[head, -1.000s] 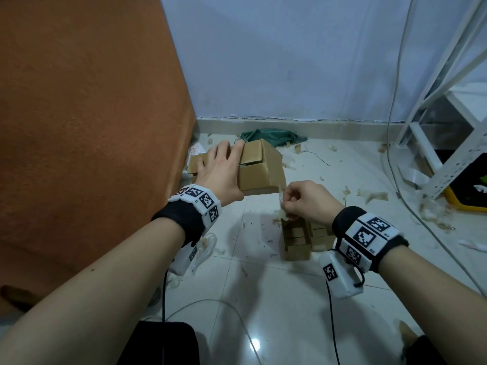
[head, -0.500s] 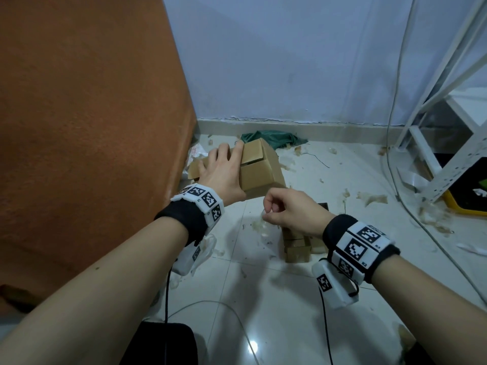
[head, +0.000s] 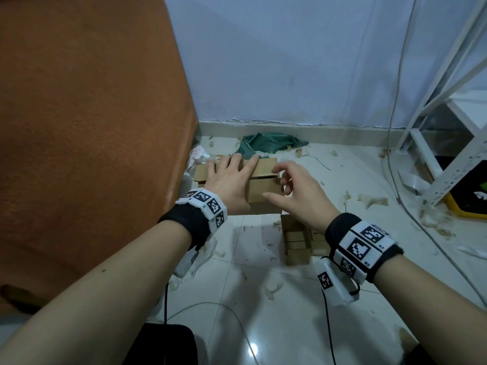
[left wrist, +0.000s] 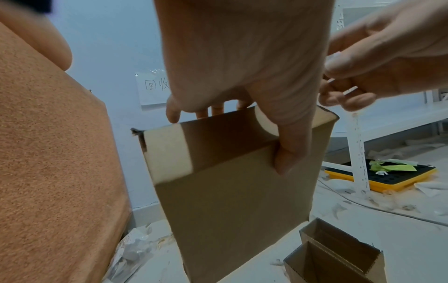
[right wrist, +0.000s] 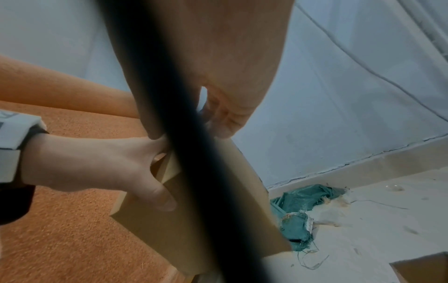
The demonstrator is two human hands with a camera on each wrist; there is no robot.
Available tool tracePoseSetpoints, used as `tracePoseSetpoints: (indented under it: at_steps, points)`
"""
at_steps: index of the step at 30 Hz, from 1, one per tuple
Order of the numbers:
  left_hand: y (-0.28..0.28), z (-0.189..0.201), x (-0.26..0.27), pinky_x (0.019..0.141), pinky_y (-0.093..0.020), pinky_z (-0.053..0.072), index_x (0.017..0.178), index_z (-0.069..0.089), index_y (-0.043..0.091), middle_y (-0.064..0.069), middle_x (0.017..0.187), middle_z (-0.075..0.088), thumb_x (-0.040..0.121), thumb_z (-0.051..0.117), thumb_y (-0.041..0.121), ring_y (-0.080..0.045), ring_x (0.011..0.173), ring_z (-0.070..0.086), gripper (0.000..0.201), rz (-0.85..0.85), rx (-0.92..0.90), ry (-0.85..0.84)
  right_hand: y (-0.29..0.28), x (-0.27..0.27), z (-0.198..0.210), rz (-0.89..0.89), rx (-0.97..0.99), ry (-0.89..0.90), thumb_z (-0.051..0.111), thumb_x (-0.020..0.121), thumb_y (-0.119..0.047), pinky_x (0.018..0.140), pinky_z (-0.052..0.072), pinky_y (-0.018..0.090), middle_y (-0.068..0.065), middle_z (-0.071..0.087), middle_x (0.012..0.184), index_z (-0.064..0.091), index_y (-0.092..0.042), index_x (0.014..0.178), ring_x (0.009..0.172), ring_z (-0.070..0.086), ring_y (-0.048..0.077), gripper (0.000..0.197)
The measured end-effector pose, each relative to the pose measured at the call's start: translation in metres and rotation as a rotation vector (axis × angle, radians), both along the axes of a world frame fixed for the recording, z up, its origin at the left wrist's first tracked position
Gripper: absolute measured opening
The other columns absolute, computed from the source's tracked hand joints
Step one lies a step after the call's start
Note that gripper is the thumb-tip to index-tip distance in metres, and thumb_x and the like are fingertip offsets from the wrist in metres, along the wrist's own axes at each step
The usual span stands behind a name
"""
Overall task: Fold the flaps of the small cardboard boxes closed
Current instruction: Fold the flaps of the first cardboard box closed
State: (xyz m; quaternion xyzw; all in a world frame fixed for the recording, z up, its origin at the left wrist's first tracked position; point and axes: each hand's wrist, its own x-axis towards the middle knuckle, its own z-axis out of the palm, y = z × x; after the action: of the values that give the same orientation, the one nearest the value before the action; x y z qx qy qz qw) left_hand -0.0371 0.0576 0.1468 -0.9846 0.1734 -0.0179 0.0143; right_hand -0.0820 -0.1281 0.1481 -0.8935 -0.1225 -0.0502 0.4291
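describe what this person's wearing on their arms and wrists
Bare forearms, no sleeves. Each wrist has a black fabric band ringed by white blocks printed with black square fiducial markers. A white camera housing with another marker hangs beneath the right wrist, and thin black cables trail from both wrists.

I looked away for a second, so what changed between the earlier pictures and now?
The right hand left the open boxes on the floor, rose forward and opened, reaching the held box; whether its fingertips touch the top flap is unclear. The scrap it pinched is no longer seen. The left hand kept its grip on that box, fingers over the top, thumb on the near side. The green cloth stayed put.
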Motion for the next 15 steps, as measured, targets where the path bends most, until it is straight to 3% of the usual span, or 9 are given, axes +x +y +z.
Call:
tracePoseSetpoints:
  at_steps: [3,6,8,11,13,15]
  points:
    - [-0.001,0.001,-0.001,0.114,-0.058,0.018,0.154,0.004,0.029,-0.005,0.144,0.028,0.066,0.070,0.067,-0.029,0.136,0.025,0.117,-0.066,0.024,0.011,-0.001,0.002,-0.004,0.008,-0.216,-0.020,0.078,0.074,-0.049,0.106,0.036,0.036,0.004,0.034,0.141,0.028,-0.033,0.149,0.128,0.032,0.021,0.092]
    - [-0.004,0.003,-0.004,0.116,-0.055,0.015,0.155,0.007,0.026,-0.002,0.148,0.028,0.064,0.071,0.068,-0.026,0.138,0.023,0.119,-0.155,0.011,0.019,-0.001,0.002,-0.013,0.074,-0.389,0.037,0.080,0.069,-0.054,0.117,0.023,0.047,0.003,-0.002,0.163,0.000,-0.035,0.155,0.148,0.006,0.028,0.120]
    - [-0.006,0.003,-0.005,0.117,-0.054,0.013,0.154,0.014,0.025,0.002,0.149,0.029,0.063,0.072,0.067,-0.023,0.138,0.024,0.116,-0.190,-0.053,0.005,-0.004,0.002,-0.018,0.065,-0.410,0.045,0.082,0.070,-0.049,0.115,0.029,0.046,0.003,-0.006,0.162,-0.004,-0.035,0.155,0.147,0.012,0.032,0.122]
    - [-0.007,0.005,-0.005,0.118,-0.055,0.011,0.153,0.021,0.027,0.006,0.150,0.031,0.062,0.067,0.075,-0.018,0.139,0.024,0.112,-0.221,-0.115,-0.035,-0.009,0.005,-0.017,0.002,-0.419,-0.020,0.081,0.067,-0.051,0.100,0.047,0.045,0.003,0.012,0.154,0.005,-0.029,0.154,0.131,0.038,0.032,0.117]
    - [-0.006,0.011,-0.004,0.119,-0.058,0.002,0.154,0.016,0.032,0.006,0.154,0.027,0.065,0.065,0.077,-0.017,0.144,0.018,0.111,-0.182,-0.183,0.005,-0.011,0.006,-0.014,-0.034,-0.417,-0.058,0.081,0.066,-0.053,0.095,0.050,0.045,0.004,0.016,0.151,0.013,-0.024,0.152,0.124,0.044,0.032,0.113]
    - [-0.003,0.018,-0.001,0.119,-0.059,-0.003,0.155,0.006,0.038,0.004,0.160,0.017,0.072,0.056,0.080,-0.019,0.149,0.011,0.105,-0.046,-0.362,0.045,-0.017,0.008,-0.010,-0.090,-0.366,-0.052,0.082,0.068,-0.045,0.096,0.050,0.043,0.004,0.017,0.150,0.019,-0.021,0.150,0.121,0.047,0.032,0.106]
